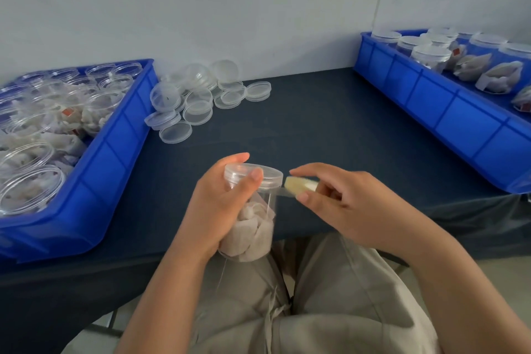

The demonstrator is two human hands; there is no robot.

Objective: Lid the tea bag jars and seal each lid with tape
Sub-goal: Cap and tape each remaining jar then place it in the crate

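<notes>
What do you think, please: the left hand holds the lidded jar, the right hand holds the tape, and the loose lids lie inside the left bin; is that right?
Not quite. The head view shows the loose lids on the table beside the left bin, not inside it. The left hand does hold the lidded jar and the right hand the tape.

You are finding no readable writing, red tags (66, 112) on tea bags (93, 120) in the blue trays (115, 152) showing too blurred to read.
</notes>
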